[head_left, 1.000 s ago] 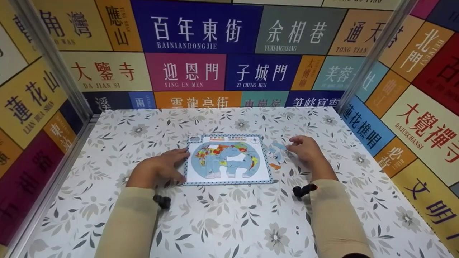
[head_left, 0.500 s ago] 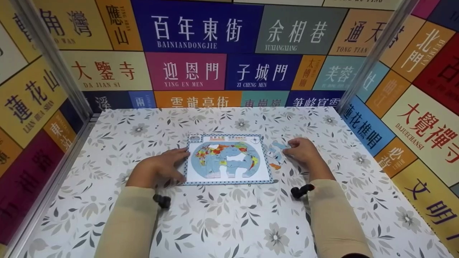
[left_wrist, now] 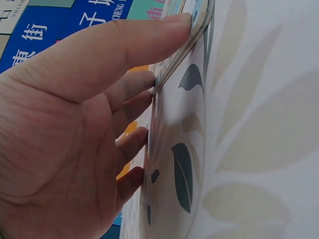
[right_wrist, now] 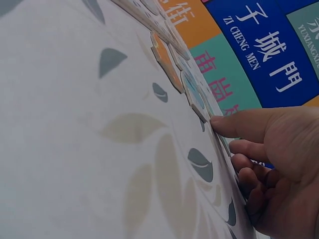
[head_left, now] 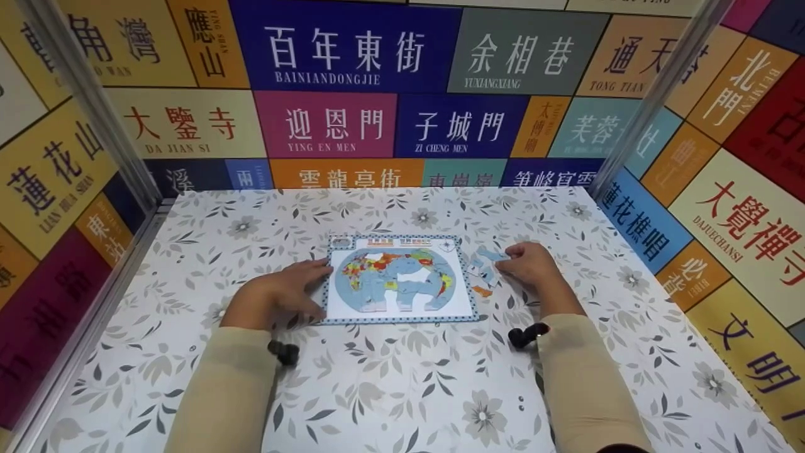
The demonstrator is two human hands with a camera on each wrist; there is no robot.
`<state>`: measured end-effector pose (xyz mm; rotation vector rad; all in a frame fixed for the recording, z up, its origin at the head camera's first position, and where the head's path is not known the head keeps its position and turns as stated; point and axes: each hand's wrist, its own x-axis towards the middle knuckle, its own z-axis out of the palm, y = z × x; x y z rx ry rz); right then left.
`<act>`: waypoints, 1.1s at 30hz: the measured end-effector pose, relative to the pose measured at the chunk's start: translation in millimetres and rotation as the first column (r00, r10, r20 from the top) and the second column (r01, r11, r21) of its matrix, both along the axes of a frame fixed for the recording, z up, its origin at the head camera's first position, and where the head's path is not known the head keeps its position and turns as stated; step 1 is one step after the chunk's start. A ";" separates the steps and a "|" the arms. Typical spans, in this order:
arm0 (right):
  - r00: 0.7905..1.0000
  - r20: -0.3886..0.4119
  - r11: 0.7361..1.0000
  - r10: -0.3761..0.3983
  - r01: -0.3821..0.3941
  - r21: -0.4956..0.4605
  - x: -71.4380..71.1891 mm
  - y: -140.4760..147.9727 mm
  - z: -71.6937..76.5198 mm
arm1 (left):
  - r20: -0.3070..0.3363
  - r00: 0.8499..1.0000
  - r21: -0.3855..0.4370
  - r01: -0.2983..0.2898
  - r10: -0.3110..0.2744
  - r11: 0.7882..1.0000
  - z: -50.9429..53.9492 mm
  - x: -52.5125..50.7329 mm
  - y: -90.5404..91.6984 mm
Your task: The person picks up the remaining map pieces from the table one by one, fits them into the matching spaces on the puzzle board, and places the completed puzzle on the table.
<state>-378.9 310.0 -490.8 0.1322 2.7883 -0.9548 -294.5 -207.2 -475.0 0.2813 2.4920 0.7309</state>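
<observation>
A world-map puzzle board [head_left: 343, 302] with a dotted blue border lies on the table; some pieces are fitted and white gaps show. At its left edge rests my left hand [head_left: 280, 294], fingers spread and loosely bent. The left wrist view shows the thumb of that hand [left_wrist: 75, 114] touching the board's edge [left_wrist: 174, 63]. To the board's right, my right hand [head_left: 538, 270] pinches the end of a blue piece [head_left: 494, 255] between thumb and index finger. In the right wrist view the other fingers of this hand [right_wrist: 279, 164] are curled.
Beside the board's right edge lie an orange piece [head_left: 482, 292] and several loose blue pieces [head_left: 483, 274], close together. The table [head_left: 402, 384] has a leaf-and-flower cloth. Panels with printed characters [head_left: 327, 126] stand behind and at both sides, with metal posts at the corners.
Since a second ago my right hand has shifted slightly left, its fingers now at the blue piece. My left hand and the board have stayed in place.
</observation>
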 end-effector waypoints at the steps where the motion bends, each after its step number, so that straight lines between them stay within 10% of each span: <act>1: 1.000 0.000 1.000 -0.001 0.001 0.000 0.5 -0.3 0.0 | 0.001 1.000 0.000 -0.001 0.001 1.000 0.0 0.0 0.0; 33: 0.997 -0.074 0.989 -0.018 0.007 -0.150 8.6 -17.9 10.2 | -0.017 1.000 -0.015 0.015 -0.015 1.000 -2.9 -1.9 -0.9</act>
